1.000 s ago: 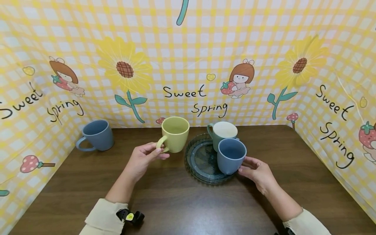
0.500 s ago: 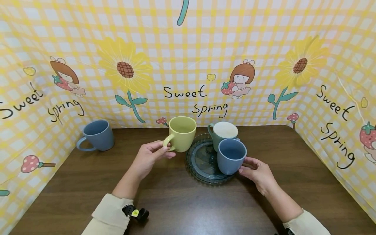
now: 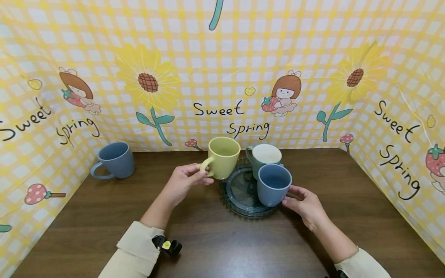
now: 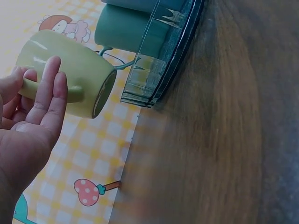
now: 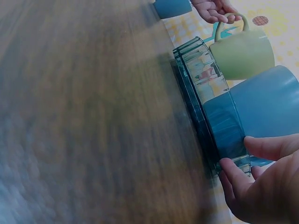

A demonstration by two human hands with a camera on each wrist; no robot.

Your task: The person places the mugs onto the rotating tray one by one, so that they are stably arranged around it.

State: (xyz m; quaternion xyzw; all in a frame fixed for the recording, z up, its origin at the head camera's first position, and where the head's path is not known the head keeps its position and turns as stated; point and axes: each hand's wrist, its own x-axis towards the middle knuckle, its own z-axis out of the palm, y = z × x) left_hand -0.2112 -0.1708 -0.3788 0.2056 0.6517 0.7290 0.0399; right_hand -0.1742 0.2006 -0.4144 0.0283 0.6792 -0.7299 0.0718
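Cream sleeves (image 3: 133,247) on 2 arms; black wrist strap (image 3: 167,245) with yellow tag.

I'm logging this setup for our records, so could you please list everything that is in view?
Yellow-green mug: one, held by its handle above the tray's left edge.
Blue mug on tray: one, at the tray's near right.
Green mug: one, cream inside, at the tray's back.
Tray: one, dark clear glass, round, at the table's middle.
Blue mug by the wall: one, far left on the table.
Table: one, dark wood.
Backdrop: yellow checked, with sunflowers and "Sweet Spring".
Left hand: pinches the yellow-green mug's handle.
Right hand: touches the blue mug on tray.
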